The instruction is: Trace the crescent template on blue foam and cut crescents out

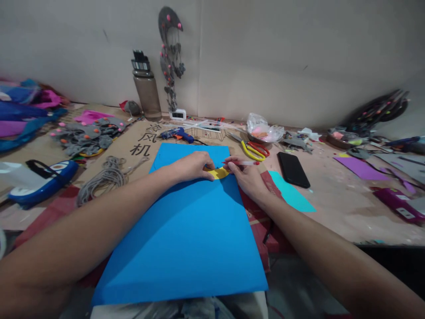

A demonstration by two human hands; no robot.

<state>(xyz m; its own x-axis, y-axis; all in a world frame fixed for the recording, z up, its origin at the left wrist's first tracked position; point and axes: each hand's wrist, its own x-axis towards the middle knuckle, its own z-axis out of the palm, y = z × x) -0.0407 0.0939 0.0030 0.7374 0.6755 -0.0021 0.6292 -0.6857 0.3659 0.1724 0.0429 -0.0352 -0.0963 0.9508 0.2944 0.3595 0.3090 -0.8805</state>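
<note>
A large blue foam sheet (186,230) lies in front of me, overhanging the table's near edge. My left hand (192,166) presses flat, fingers stretched, on a small yellow cut-out (219,173) that rests on the sheet's far right part. My right hand (247,177) is closed round a white pen with a red cap (242,163), its tip at the edge of the yellow piece.
Yellow and red scissors (254,150), a black phone (293,169), a teal sheet (292,195), a blue glue gun (177,134), a coil of grey rope (104,177), a water bottle (146,91), grey felt pieces (86,135) and craft scraps surround the sheet.
</note>
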